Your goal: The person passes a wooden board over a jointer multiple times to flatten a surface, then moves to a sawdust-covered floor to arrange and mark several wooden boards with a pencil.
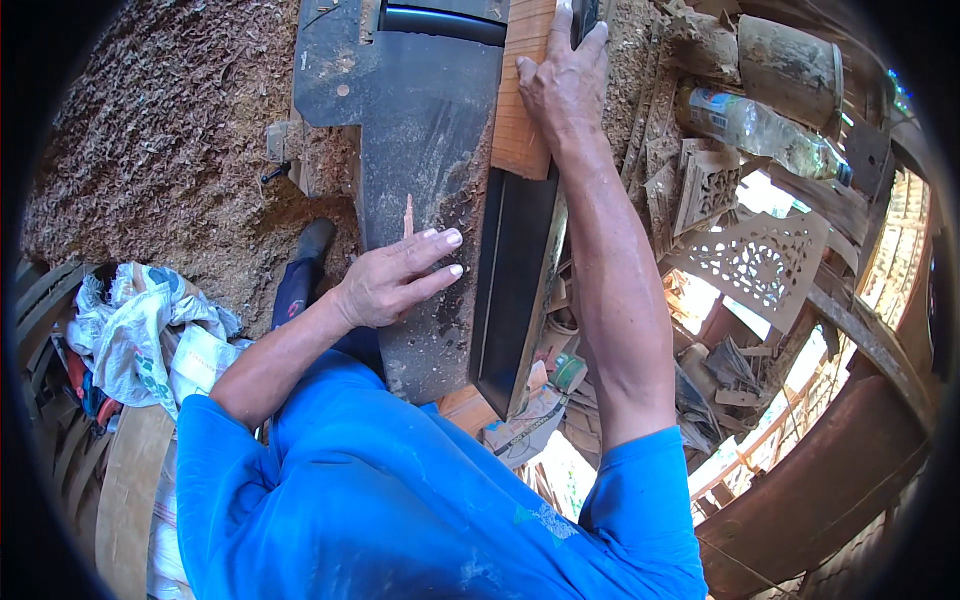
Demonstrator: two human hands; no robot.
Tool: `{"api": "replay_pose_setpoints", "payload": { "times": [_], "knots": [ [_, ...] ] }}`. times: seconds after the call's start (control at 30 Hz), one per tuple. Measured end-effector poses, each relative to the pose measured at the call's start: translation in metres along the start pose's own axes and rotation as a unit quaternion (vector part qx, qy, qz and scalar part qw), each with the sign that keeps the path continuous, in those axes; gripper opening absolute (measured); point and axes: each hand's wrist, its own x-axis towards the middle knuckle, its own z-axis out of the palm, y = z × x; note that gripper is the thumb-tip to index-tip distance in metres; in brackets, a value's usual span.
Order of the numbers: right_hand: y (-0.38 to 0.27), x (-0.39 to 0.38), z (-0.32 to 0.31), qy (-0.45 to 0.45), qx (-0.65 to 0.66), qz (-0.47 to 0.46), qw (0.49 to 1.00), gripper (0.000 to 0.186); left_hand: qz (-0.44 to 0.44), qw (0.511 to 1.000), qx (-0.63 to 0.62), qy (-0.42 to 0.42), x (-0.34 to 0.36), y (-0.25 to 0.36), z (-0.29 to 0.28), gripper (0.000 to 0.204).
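My right hand (pixel 568 85) grips a reddish-brown wooden board (pixel 521 125), its thumb on the board's left side and its fingers reaching forward along the top. The board lies on a dark metal machine table (pixel 425 110), alongside a long black fence (pixel 512 290). Its far end runs out of view at the top. Over the near part of the table is my left hand (pixel 395 278), fingers stretched out, holding nothing. Whether its underside touches the metal is hard to tell. A thin wood splinter (pixel 408 215) lies just beyond its fingers.
A dark slot (pixel 443 24) crosses the table at the far end. Wood shavings (pixel 170 150) cover the ground at left, near white sacks (pixel 155 330). At right are a plastic bottle (pixel 765 130), a dusty cylinder (pixel 790 68) and a carved openwork panel (pixel 755 262).
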Motion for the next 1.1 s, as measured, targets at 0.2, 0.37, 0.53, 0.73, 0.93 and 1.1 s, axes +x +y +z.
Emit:
{"api": "replay_pose_setpoints", "payload": {
  "times": [0.2,0.37,0.53,0.73,0.93,1.1],
  "knots": [
    [-0.008,0.038,-0.006,-0.023,0.021,0.016,0.999,0.089,-0.001,1.000,-0.010,-0.011,-0.001,-0.001,-0.003,0.058],
    [0.003,0.076,0.012,0.024,0.015,-0.018,0.999,0.092,0.006,1.000,0.005,-0.014,0.002,-0.004,-0.004,0.045],
    [0.005,0.104,0.015,0.022,0.023,-0.019,0.999,0.094,0.007,1.000,-0.012,-0.012,-0.001,-0.005,-0.004,0.049],
    [0.016,0.127,0.024,0.055,0.048,-0.068,0.995,0.093,0.015,1.000,0.004,0.002,0.004,-0.005,-0.005,0.045],
    [0.023,0.149,0.031,0.053,-0.004,-0.081,0.995,0.091,0.008,1.000,0.000,-0.007,0.007,-0.005,-0.007,0.045],
    [0.009,0.158,0.028,0.031,0.035,-0.035,0.998,0.091,-0.002,1.000,-0.002,-0.006,0.005,-0.005,-0.007,0.044]
  ]
}}
